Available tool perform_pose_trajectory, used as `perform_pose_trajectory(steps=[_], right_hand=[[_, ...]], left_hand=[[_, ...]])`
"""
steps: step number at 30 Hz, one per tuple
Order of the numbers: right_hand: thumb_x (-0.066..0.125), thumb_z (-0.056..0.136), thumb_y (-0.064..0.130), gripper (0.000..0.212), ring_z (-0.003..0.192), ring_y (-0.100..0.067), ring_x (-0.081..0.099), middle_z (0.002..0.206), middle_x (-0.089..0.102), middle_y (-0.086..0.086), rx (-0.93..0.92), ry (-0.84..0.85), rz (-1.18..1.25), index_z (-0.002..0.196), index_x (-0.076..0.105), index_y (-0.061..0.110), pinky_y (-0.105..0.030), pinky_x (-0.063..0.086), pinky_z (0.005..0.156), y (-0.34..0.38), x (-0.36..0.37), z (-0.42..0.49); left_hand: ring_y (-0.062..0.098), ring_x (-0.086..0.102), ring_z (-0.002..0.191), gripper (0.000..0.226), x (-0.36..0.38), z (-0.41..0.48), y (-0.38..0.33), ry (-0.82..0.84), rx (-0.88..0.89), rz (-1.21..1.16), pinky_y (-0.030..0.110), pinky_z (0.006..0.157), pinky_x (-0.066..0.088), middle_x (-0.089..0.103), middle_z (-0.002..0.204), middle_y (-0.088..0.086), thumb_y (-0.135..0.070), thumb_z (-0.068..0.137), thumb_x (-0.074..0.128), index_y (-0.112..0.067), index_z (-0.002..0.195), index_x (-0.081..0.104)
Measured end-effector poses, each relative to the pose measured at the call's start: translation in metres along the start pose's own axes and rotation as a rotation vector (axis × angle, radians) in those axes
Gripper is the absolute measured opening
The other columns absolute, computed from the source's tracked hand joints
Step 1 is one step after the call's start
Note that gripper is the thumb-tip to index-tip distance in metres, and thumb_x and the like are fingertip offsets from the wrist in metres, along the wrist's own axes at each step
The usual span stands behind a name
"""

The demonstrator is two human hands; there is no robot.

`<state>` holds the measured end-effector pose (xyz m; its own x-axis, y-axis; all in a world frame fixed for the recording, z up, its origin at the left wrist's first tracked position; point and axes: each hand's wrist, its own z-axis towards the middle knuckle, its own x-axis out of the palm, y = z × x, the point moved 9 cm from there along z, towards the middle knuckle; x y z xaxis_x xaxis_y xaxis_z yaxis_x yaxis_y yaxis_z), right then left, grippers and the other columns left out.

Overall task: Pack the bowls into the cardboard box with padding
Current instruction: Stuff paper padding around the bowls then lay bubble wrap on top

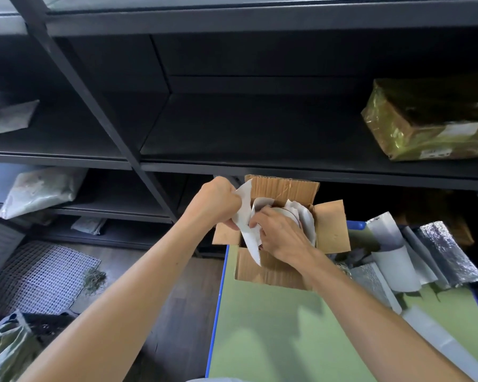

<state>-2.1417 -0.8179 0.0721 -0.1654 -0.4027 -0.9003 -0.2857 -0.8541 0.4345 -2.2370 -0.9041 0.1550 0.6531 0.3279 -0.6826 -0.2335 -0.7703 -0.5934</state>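
An open cardboard box (pixel 332 228) stands at the far left corner of the green table (pixel 287 340), its flaps spread out. Inside it, white bowls (pixel 305 226) stand on edge, wrapped in white padding sheet (pixel 250 235). My left hand (pixel 215 202) is shut on the upper edge of the padding sheet at the box's left side. My right hand (pixel 280 234) reaches into the box, fingers pressed on the padding and the bowls. The lower part of the bowls is hidden by my right hand and the box walls.
Silver foil and white foam padding pieces (pixel 414 257) lie on the table's right side. Dark metal shelving (pixel 232 128) rises right behind the box, with a taped parcel (pixel 431 119) on it. Bags and a white mesh mat (pixel 44 274) lie on the floor at left.
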Motion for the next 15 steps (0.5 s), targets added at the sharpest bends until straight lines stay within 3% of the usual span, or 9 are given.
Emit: perform_pose_trajectory(steps=[2,4,7,9,13,15], right_hand=[[0.064,0.087,0.011,0.034,0.114,-0.023,0.056,0.123,0.062,-0.002,0.007,0.002,0.001,0.12,0.064,0.019,-0.035,0.043,0.098,-0.001,-0.003,0.001],[0.063,0.087,0.014,0.028,0.11,-0.024,0.059,0.118,0.063,-0.005,-0.007,0.002,-0.008,0.115,0.066,0.016,-0.033,0.041,0.096,-0.002,-0.005,0.002],[0.065,0.085,0.008,0.034,0.109,-0.021,0.059,0.12,0.064,-0.003,-0.013,-0.004,0.022,0.118,0.067,0.016,-0.027,0.037,0.095,-0.003,-0.008,0.001],[0.066,0.083,0.005,0.04,0.113,-0.018,0.057,0.124,0.063,0.0,-0.019,0.004,0.05,0.121,0.067,0.018,-0.025,0.037,0.096,-0.003,-0.01,-0.001],[0.064,0.083,0.013,0.039,0.119,-0.018,0.053,0.125,0.06,0.002,-0.064,0.155,0.045,0.122,0.065,0.019,-0.032,0.044,0.098,0.004,-0.001,-0.006],[0.062,0.083,0.019,0.034,0.117,-0.018,0.054,0.124,0.059,0.003,-0.059,0.177,0.065,0.118,0.066,0.018,-0.033,0.045,0.096,0.004,0.001,-0.009]], left_hand=[[0.019,0.072,0.054,0.03,-0.001,0.005,-0.005,-0.021,0.017,0.003,0.012,0.03,0.029,0.061,0.047,0.0,-0.004,0.09,0.039,-0.014,0.062,0.043],[0.018,0.073,0.058,0.026,-0.002,0.011,-0.005,-0.031,0.01,-0.009,0.014,0.033,0.033,0.07,0.061,0.007,-0.005,0.09,0.04,-0.013,0.066,0.046],[0.023,0.075,0.067,0.018,-0.003,0.016,0.0,-0.056,-0.019,-0.018,0.02,0.043,0.035,0.073,0.074,0.013,-0.005,0.089,0.041,0.0,0.084,0.057],[0.026,0.075,0.07,0.012,-0.002,0.017,0.005,-0.076,-0.025,-0.007,0.02,0.042,0.032,0.069,0.071,0.012,-0.003,0.087,0.041,0.004,0.091,0.05],[0.026,0.074,0.072,0.018,0.008,0.018,0.012,-0.054,-0.034,0.047,0.021,0.044,0.036,0.071,0.076,0.014,-0.004,0.088,0.044,-0.004,0.083,0.061],[0.023,0.074,0.066,0.017,0.013,0.023,0.014,-0.033,-0.029,0.082,0.021,0.044,0.04,0.072,0.072,0.012,-0.004,0.088,0.043,-0.009,0.076,0.055]])
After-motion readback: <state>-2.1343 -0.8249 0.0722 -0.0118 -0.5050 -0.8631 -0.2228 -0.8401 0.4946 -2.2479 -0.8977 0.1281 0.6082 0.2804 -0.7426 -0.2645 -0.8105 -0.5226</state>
